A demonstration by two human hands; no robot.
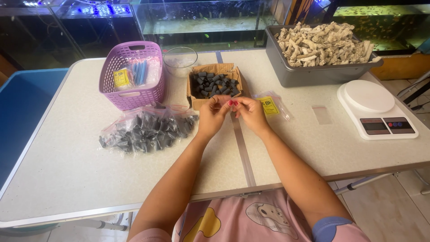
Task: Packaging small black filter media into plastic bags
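My left hand [213, 114] and my right hand [251, 114] meet fingertip to fingertip over the middle of the white folding table [67, 170]. Together they pinch a small clear bag [227, 100], which is barely visible between the fingers. Just beyond them stands an open cardboard box [193, 85] full of short black cylinders [215, 84]. A pile of filled clear bags of black pieces [148, 128] lies left of my left hand. Beside my right hand lies a small bag with a yellow label [270, 105].
A purple basket [132, 95] with labelled bags and blue sticks, and a glass bowl [180, 60], stand at the back left. A grey tub [313, 75] of pale rubble is at the back right. At right are a white scale [376, 110] and a flat clear bag [321, 114]. Aquariums [201, 18] line the back.
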